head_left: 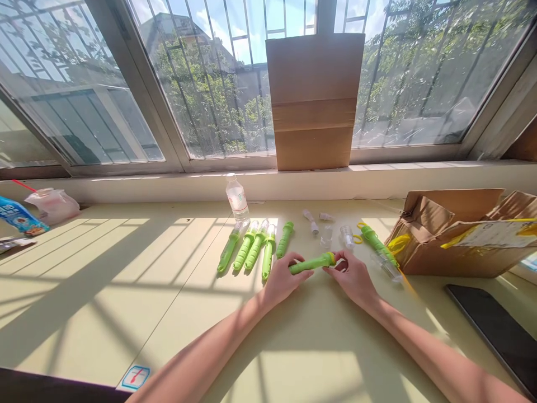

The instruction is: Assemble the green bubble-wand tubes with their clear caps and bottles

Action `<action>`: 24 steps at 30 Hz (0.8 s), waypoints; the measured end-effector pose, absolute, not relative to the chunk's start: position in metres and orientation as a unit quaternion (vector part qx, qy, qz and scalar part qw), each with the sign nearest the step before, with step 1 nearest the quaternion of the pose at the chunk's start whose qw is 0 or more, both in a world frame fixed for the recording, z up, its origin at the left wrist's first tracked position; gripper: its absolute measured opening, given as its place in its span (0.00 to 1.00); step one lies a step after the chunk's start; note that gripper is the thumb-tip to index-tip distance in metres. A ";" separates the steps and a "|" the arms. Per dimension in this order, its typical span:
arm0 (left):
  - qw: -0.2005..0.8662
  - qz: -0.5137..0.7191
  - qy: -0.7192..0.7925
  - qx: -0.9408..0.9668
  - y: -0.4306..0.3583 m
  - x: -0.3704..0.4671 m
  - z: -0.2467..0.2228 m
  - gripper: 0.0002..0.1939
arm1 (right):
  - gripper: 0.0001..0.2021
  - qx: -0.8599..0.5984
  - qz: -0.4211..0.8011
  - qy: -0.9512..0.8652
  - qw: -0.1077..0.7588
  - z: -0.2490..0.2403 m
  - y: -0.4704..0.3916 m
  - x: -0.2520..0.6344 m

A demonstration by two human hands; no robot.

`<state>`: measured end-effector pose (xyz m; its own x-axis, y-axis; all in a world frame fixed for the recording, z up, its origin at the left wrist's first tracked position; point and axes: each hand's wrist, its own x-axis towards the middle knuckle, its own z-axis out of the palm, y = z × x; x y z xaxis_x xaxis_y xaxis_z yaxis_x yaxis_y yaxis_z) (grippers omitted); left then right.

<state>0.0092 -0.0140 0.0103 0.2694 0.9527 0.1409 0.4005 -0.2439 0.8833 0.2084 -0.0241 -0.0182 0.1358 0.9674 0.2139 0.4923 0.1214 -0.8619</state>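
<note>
My left hand (285, 278) is closed around the lower part of a green plastic tube (312, 263), held slanting just above the table. At the tube's other end sits a yellow ring (331, 258), pinched between the fingertips of my right hand (351, 280). Left of my hands lie several green ribbed tubes with clear tops (253, 252), side by side. Another green tube (286, 238), with no clear top visible, rests just beyond my left hand. Past my right hand are small clear plastic parts (326, 237) and a green tube with yellow trim (375, 242).
A water bottle (237, 198) stands behind the row of tubes. On the right are an opened cardboard box (461, 240) and a black phone (495, 330). A cardboard sheet (315, 106) leans against the window. A blue packet (20, 215) and a pinkish bag (54, 206) sit far left.
</note>
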 end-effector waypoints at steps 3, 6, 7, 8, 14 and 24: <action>0.301 0.373 0.487 0.730 -0.013 0.009 0.009 0.13 | 0.14 -0.612 0.262 -0.599 0.446 -0.017 -0.024 0.209; 0.267 0.376 0.494 0.737 -0.013 0.009 0.007 0.11 | 0.14 -0.619 0.258 -0.595 0.443 -0.015 -0.025 0.209; 0.270 0.376 0.494 0.736 -0.013 0.009 0.007 0.11 | 0.14 -0.621 0.259 -0.594 0.440 -0.015 -0.025 0.209; 0.276 0.376 0.494 0.734 -0.013 0.009 0.007 0.12 | 0.14 -0.623 0.262 -0.595 0.435 -0.014 -0.025 0.209; 0.303 0.368 0.496 0.726 -0.016 0.008 0.010 0.15 | 0.14 -0.626 0.274 -0.600 0.416 -0.014 -0.025 0.210; 0.370 0.360 0.505 0.692 -0.014 0.008 0.009 0.17 | 0.12 -0.612 0.276 -0.613 0.416 -0.020 -0.022 0.211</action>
